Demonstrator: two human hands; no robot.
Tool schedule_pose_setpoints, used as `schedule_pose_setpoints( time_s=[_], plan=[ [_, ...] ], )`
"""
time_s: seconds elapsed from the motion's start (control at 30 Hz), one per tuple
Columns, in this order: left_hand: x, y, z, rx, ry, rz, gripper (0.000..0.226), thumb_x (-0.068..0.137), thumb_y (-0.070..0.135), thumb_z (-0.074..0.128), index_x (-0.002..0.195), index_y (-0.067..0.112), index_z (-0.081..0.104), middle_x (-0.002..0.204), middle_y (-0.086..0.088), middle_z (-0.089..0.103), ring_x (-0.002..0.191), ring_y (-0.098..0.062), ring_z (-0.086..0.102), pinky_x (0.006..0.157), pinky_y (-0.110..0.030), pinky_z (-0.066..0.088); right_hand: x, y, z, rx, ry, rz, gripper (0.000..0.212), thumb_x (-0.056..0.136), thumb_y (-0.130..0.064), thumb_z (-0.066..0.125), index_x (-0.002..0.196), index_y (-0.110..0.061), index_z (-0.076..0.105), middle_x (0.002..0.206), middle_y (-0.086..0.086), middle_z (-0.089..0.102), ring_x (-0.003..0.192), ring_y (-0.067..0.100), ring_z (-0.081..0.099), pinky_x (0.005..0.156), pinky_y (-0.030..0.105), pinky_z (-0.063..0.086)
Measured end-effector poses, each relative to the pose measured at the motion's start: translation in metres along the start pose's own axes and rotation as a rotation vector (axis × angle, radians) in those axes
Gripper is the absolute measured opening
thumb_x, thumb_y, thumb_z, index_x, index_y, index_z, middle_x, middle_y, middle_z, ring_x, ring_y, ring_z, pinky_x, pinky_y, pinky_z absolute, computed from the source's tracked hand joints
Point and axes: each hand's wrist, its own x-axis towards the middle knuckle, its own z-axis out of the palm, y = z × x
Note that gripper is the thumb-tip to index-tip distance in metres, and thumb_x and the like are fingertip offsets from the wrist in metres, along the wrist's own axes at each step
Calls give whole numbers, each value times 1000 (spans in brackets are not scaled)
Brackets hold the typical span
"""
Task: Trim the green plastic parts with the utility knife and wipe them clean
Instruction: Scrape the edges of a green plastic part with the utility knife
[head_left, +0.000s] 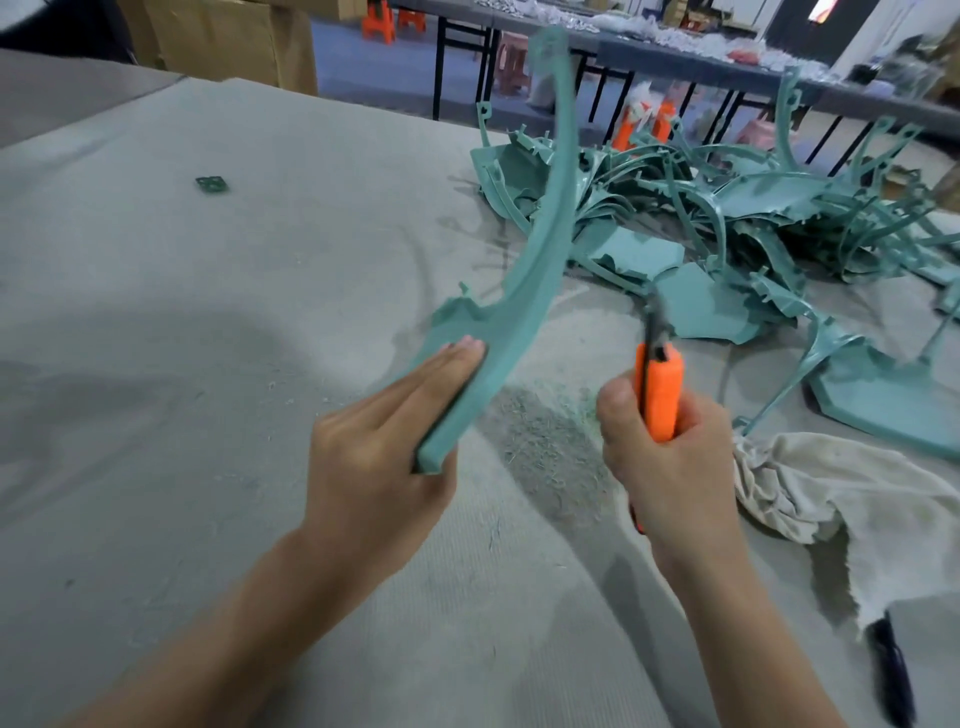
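Note:
My left hand (382, 447) holds the near end of a long curved green plastic part (540, 223), fingers laid straight along its face and thumb underneath. The part arcs up and away above the table, its far end blurred. My right hand (670, 467) grips an orange utility knife (660, 389), blade end pointing up and away, just right of the part and apart from it. A beige wiping cloth (841, 499) lies crumpled right of that hand. A pile of green plastic parts (753, 218) sits at the far right.
Grey fabric (208, 338) covers the table, with green shavings (545, 436) scattered between my hands. A small dark green scrap (212, 184) lies far left. A dark tool (893, 670) rests near the right front. Cardboard boxes and another long table stand beyond.

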Motion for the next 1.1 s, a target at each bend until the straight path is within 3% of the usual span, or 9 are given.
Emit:
schedule_pose_setpoints(
  time_s=[0.1,0.33,0.5,0.7,0.97,1.1],
  plan=[
    [2,-3,-1,39,31,-23,42,70,-15,69,109,1,67,105,0,65,88,-13,61,84,2,39,-3,2,5,-315,-57,-196,79,78,-89,39,63,-11,45,51,-1,36,45,6,32,44,18,23],
    [0,-2,1,85,-19,-2,42,66,-16,69,106,-2,70,85,-6,74,83,-13,56,83,6,31,-6,7,8,-499,-52,-291,68,84,-84,36,63,-20,37,49,-5,31,46,12,35,46,24,27],
    [-3,0,2,38,-12,-2,39,68,-14,68,105,-2,71,69,-7,70,87,1,43,78,8,28,-7,6,9,-532,-19,-319,59,87,-82,37,64,-27,33,48,-6,33,46,14,36,46,29,31],
    [-4,10,3,-77,44,-79,23,89,15,61,110,14,68,72,26,46,58,-1,42,64,6,29,-8,7,9,-491,-17,-330,51,90,-76,40,66,-33,28,51,-8,32,46,11,32,48,26,27],
    [-3,15,1,-77,57,-60,22,89,18,59,111,16,64,70,24,46,59,-12,47,61,4,31,-11,8,11,-428,-16,-326,53,90,-74,43,66,-28,31,53,-7,32,46,11,32,47,27,27],
    [-2,16,0,-66,54,-39,21,90,21,57,110,17,63,57,12,61,60,-14,49,58,-2,33,-11,8,11,-415,0,-309,55,89,-75,43,66,-27,31,52,-8,32,46,11,31,47,30,28]
  ],
)
